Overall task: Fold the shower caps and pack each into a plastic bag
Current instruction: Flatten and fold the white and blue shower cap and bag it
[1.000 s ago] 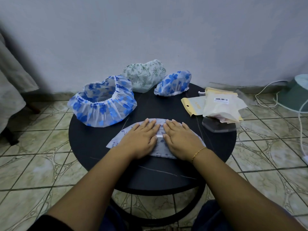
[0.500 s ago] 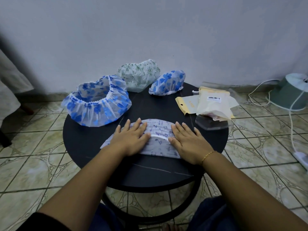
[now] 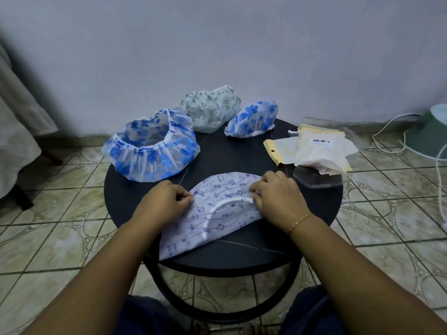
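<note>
A white shower cap with purple music notes (image 3: 217, 211) lies flattened on the round black table (image 3: 232, 151), its near corner reaching the table's front edge. My left hand (image 3: 167, 197) pinches its left edge. My right hand (image 3: 278, 197) pinches its right side at the white elastic band. A big blue-flowered cap (image 3: 152, 146) sits open at the back left. Behind it rest a green-patterned cap (image 3: 210, 107) and a smaller blue-flowered cap (image 3: 251, 119). Plastic bags (image 3: 312, 151) with yellow headers lie stacked at the table's right.
A clear plastic bag (image 3: 316, 177) lies at the right table edge under the stack. A green fan base (image 3: 433, 134) and white cables (image 3: 391, 131) are on the tiled floor at right. White cloth (image 3: 17, 131) hangs at left. A wall stands close behind.
My hands went from pressing flat on the cap to pinching its two sides. The cap turned and its left end slid toward the table's front edge.
</note>
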A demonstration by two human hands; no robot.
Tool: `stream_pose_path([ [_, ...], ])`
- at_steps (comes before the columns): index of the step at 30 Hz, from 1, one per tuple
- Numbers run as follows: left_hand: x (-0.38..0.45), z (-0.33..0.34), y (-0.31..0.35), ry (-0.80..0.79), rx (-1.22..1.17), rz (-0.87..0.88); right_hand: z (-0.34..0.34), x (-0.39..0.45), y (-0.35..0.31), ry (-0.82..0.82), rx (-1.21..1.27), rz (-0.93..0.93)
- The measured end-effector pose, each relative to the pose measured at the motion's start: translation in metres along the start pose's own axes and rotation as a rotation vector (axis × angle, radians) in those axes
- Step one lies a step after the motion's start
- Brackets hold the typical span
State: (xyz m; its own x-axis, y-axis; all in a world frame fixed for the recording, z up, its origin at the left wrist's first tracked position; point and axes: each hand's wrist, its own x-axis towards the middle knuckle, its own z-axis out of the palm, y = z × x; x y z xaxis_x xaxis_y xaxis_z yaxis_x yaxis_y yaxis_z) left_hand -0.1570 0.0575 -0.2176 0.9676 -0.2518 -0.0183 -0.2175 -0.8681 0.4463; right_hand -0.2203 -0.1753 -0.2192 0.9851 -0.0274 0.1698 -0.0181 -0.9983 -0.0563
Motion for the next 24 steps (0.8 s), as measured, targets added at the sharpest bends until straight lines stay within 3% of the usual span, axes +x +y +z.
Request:
stream_pose_path([
  [5,-0.005,-0.006,-0.006,-0.048,-0.056,-0.074,0.004,0.004,-0.014,-0.04,0.116,0.038],
  [9,-0.009,-0.007,-0.005,-0.043,0.004,-0.037,0.006,0.003,-0.018,-0.076,0.234,0.017],
  [11,-0.011,-0.005,-0.002,-0.02,0.026,0.065,0.011,0.004,-0.018,-0.092,0.2,-0.016],
  [16,-0.008,0.011,0.0,0.096,-0.004,0.611,0.017,0.009,-0.02,0.057,0.128,-0.038],
  [19,-0.008,0.017,0.004,0.123,0.119,0.657,0.016,0.011,-0.015,0.01,0.142,-0.027],
  [24,-0.006,0.021,0.011,-0.153,0.192,0.536,0.014,0.013,-0.004,-0.132,0.203,-0.055],
])
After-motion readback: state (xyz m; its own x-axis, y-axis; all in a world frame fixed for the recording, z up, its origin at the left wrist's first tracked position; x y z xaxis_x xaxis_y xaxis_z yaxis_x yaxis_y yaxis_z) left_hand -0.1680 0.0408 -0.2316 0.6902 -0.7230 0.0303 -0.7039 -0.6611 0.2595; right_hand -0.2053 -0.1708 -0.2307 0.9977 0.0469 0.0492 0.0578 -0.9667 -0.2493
